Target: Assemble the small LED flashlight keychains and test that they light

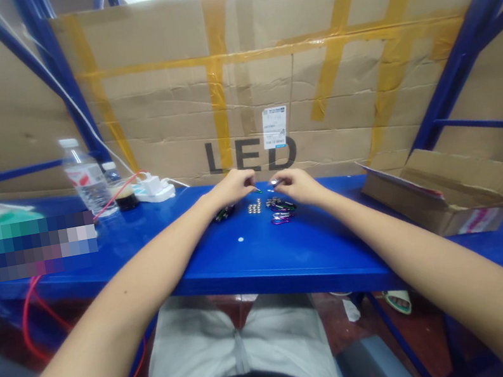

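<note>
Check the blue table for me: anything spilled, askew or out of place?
One small oddity: a white spot lies alone toward the front edge of the table, apart from the little metal pieces. I can't tell whether it's a loose part or a mark. I see no spill.

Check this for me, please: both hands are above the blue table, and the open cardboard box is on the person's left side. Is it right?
Not quite: the open cardboard box is on the person's right side, as the head view shows. The left hand and right hand are indeed above the blue table.
</note>
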{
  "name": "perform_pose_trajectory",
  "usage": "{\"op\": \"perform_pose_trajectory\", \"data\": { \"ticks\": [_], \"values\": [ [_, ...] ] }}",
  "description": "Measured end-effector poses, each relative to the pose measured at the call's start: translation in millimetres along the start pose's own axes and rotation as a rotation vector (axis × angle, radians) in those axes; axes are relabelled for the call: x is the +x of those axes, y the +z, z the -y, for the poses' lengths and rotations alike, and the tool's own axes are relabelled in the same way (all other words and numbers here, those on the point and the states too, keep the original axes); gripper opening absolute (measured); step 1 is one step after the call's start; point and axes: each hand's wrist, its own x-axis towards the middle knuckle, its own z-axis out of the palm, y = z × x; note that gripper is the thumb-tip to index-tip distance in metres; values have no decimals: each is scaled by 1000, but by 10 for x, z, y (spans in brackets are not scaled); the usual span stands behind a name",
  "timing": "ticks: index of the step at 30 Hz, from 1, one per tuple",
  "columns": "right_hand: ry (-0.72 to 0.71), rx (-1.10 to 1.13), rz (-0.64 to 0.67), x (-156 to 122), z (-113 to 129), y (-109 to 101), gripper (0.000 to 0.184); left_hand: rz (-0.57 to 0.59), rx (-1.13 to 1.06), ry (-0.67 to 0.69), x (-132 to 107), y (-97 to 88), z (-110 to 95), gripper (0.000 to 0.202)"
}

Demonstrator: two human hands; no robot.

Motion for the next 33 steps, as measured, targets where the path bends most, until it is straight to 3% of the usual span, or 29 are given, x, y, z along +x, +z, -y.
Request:
{"op": "perform_pose_trajectory", "data": {
  "ticks": [4, 7, 17, 25, 29, 33],
  "values": [
    [1, -1, 3, 4, -18, -4, 20, -125, -62, 181, 70, -39, -213, 10],
    [-17, 22, 11, 8, -35, -2, 17, -155, -15, 280, 89, -28, -319, 4],
    [-63, 93, 36, 3, 6, 18, 18, -153, 10, 390, 83, 45, -299, 4],
    [43, 211, 34, -5, 33, 25, 16, -211, -100, 175, 77, 61, -329, 10],
    [94, 317, 58, 11, 46, 23, 33, -219, -310, 7, 66, 82, -321, 9],
    [78, 115, 4, 35, -11, -15, 34, -262, -519, -116, 87, 83, -287, 8]
  ]
}}
